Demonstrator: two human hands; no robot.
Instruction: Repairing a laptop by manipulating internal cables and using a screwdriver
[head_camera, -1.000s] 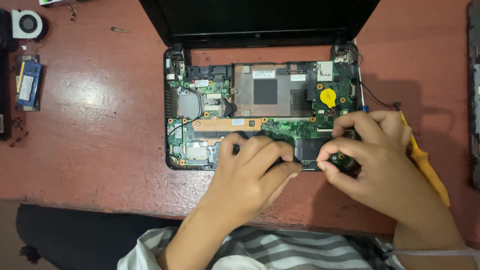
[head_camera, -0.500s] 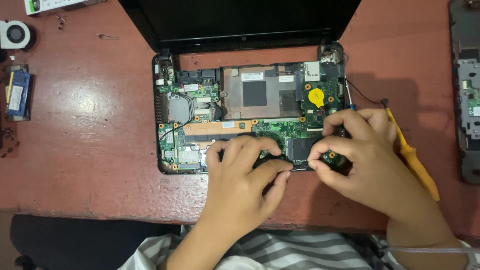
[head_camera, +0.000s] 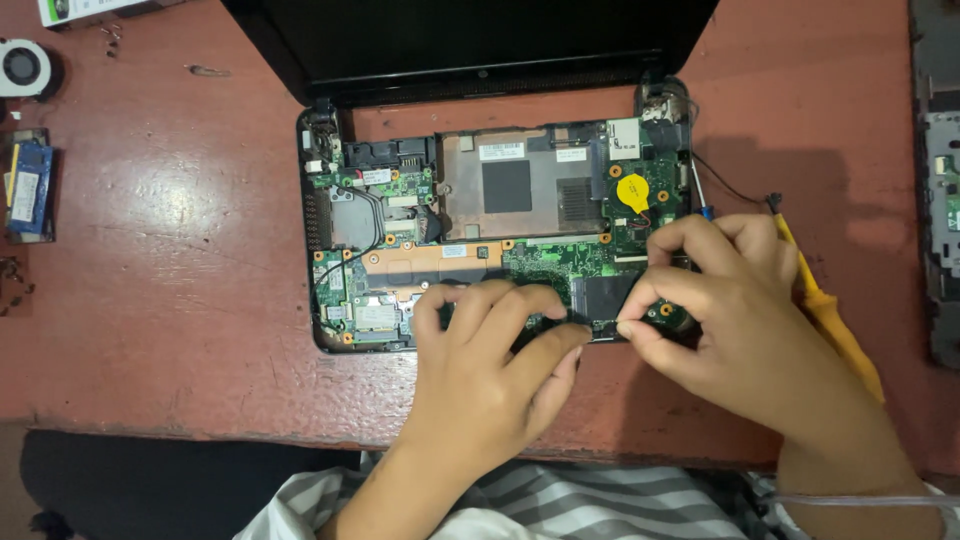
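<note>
An opened laptop lies on a red table, its green motherboard bare and its black screen tilted back. My left hand rests on the board's front edge, fingertips pressing near a dark chip. My right hand pinches the board's front right corner beside that chip. A yellow round battery sits at the board's right. A yellow-handled screwdriver lies under my right hand; whether the hand grips it I cannot tell.
A small fan and a blue memory module lie at the table's left edge. A grey laptop part lies along the right edge. Small screws sit at the back left. The table's front edge runs below the laptop.
The view has shifted, so the laptop sits further left and lower in frame. Both hands stay on the board's front edge with only small finger movements.
</note>
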